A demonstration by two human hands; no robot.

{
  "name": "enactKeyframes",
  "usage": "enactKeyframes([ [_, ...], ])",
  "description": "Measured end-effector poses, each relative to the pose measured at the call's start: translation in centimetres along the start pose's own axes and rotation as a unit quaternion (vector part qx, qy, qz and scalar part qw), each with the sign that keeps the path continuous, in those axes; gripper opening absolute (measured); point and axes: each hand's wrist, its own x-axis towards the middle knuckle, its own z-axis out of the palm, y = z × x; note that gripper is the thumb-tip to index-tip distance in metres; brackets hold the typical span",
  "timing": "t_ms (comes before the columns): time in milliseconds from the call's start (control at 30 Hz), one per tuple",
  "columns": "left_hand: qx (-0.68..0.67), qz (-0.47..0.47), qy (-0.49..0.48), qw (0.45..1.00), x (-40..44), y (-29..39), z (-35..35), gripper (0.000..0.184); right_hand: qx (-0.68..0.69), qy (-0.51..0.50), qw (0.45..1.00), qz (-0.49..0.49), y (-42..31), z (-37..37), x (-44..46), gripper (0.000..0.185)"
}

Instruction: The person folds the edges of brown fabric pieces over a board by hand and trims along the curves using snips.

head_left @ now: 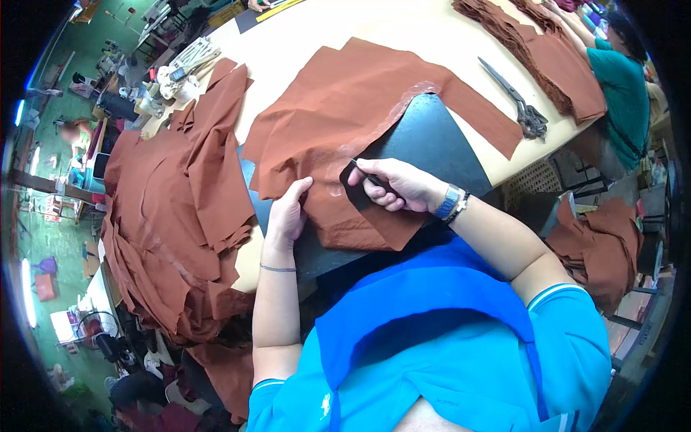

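Note:
A rust-brown leather sheet (pixel 345 93) is spread over a dark board (pixel 446 137), with whitish marks near its cut edge. My left hand (pixel 288 212) is closed at the sheet's near left side, thumb on top and the leather creased beside it; its other fingers are mostly hidden. Fingers wrapped round a small black-handled tool (pixel 350 173), my right hand (pixel 396 186) is over the sheet's near right part. The tool's working end is too small to make out. Below that hand, a corner of leather hangs toward my blue apron (pixel 432 288).
A large pile of brown leather (pixel 173 216) lies left. Big shears (pixel 515 101) rest on the pale table (pixel 317 29) at right. More leather strips (pixel 533 57) lie near a person in green (pixel 622 108). Another leather heap (pixel 601 245) is at the lower right.

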Motion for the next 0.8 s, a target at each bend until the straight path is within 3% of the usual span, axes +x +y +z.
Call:
enactKeyframes([
  [800, 0.028, 0.027, 0.023, 0.999, -0.6, -0.1, 0.2, 0.038, 0.004, 0.022, 1.0, 0.008, 0.0, 0.5, 0.4, 0.028],
])
